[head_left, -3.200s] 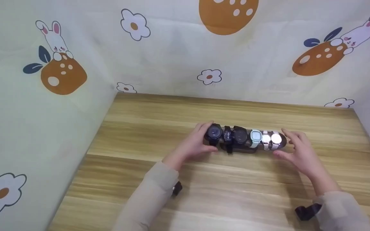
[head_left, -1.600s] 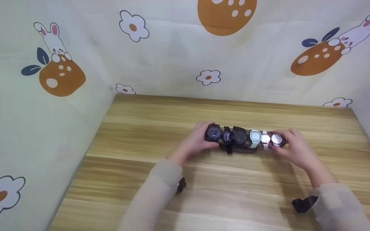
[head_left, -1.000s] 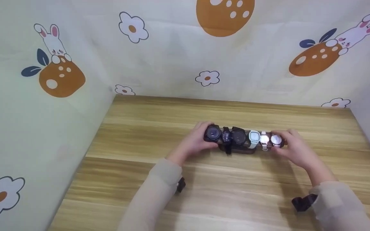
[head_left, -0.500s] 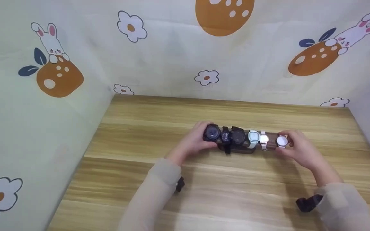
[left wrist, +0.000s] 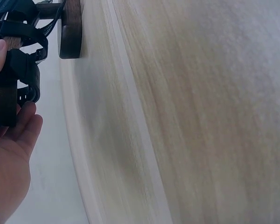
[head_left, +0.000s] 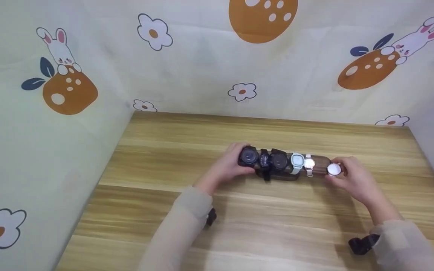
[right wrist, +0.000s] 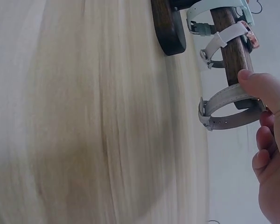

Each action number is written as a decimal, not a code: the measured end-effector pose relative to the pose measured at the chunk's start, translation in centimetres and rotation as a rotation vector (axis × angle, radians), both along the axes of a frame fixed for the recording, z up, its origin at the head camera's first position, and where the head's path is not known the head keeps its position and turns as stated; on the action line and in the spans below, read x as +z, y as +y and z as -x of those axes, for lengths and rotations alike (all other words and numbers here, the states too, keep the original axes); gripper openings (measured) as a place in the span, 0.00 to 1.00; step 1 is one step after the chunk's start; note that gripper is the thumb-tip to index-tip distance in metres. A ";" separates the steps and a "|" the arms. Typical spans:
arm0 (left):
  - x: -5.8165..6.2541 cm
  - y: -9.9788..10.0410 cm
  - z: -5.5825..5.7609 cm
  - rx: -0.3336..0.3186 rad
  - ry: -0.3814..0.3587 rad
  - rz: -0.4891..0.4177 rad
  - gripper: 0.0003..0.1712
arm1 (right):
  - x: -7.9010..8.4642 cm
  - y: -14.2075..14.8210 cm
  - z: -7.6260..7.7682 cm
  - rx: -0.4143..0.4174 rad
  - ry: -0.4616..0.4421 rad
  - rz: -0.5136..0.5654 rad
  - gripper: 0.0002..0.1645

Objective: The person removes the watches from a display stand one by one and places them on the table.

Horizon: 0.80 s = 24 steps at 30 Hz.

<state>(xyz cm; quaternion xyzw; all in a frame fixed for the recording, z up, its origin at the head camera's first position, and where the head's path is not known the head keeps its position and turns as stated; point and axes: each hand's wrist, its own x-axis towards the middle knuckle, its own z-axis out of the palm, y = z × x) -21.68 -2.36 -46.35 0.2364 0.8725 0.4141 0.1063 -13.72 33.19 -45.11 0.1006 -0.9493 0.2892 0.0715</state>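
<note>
A dark wooden watch stand (head_left: 320,165) has its crossbar raised above a base (right wrist: 170,28). My left hand (head_left: 228,165) grips the bar's left end beside a large round black watch (head_left: 248,156). At the opposite end, my right hand (head_left: 354,180) pinches a round white-faced watch (head_left: 333,169). Its pale, buckled strap (right wrist: 224,98) still loops around the bar's tip in the right wrist view. Between the hands, the bar carries a small black watch (head_left: 264,160), another black watch (head_left: 279,160), a mint watch (head_left: 297,160) and a slim pale-strapped watch (head_left: 309,163).
The stand is on a wood-grain table (head_left: 187,143). Behind it rises a pale cloth wall (head_left: 198,56) printed with rabbits, oranges and flowers; more cloth encloses the left and right sides. Black wrist devices (head_left: 363,244) hang below both sleeves.
My right hand has taken hold of the end watch and slid it right along the bar to its tip, baring wood beside the slim watch. My left hand has closed on the stand's left end.
</note>
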 end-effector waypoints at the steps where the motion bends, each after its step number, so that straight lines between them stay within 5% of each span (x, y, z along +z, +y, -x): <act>1: 0.0 0.0 0.0 -0.002 0.005 0.002 0.49 | 0.0 0.1 -0.2 -0.004 0.007 -0.002 0.27; 14: 0.0 -0.1 0.0 0.000 0.009 0.019 0.50 | -1.4 0.2 -2.1 -0.091 -0.015 0.080 0.31; 24: -0.2 -0.1 0.1 -0.016 0.023 0.006 0.48 | -3.2 -1.2 -3.6 -0.079 0.013 0.138 0.30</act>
